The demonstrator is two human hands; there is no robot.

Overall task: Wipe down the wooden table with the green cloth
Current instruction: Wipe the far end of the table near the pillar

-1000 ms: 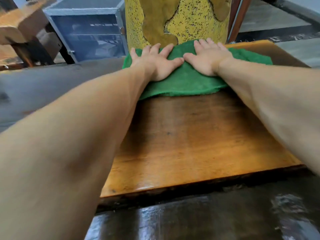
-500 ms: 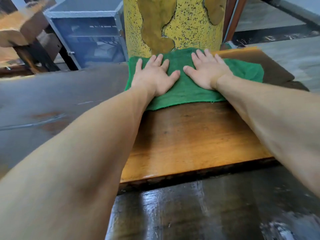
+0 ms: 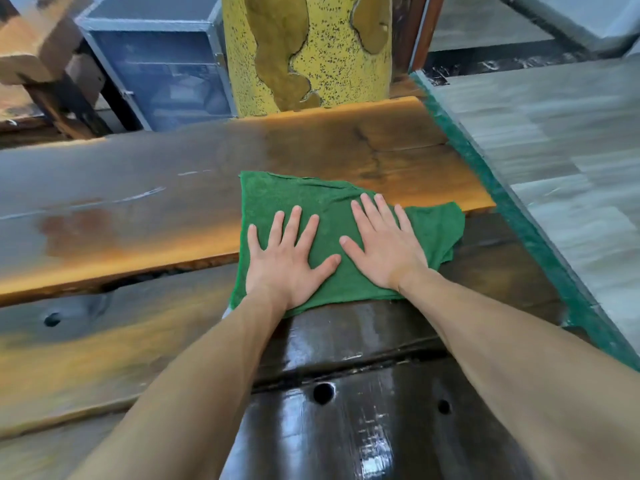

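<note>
The green cloth (image 3: pixel 311 202) lies spread flat across the seam between the lighter orange-brown plank and the dark glossy plank of the wooden table (image 3: pixel 398 161). My left hand (image 3: pixel 287 258) presses palm-down on the cloth's left half, fingers spread. Beside it, my right hand (image 3: pixel 381 247) lies flat on the cloth's right half, fingers spread too. Neither hand grips the fabric. The cloth's right corner (image 3: pixel 443 223) hangs past the lighter plank's end onto the dark wood.
A yellow speckled pillar (image 3: pixel 311 50) stands against the table's far edge. Left of it sits a blue-grey metal cabinet (image 3: pixel 162 71). A green-edged glass sheet (image 3: pixel 519 209) runs along the table's right side. Holes (image 3: pixel 323 393) dot the near dark plank.
Both hands have dragged the cloth toward me, from the far edge by the pillar back to the plank seam. The far part of the lighter plank now lies uncovered.
</note>
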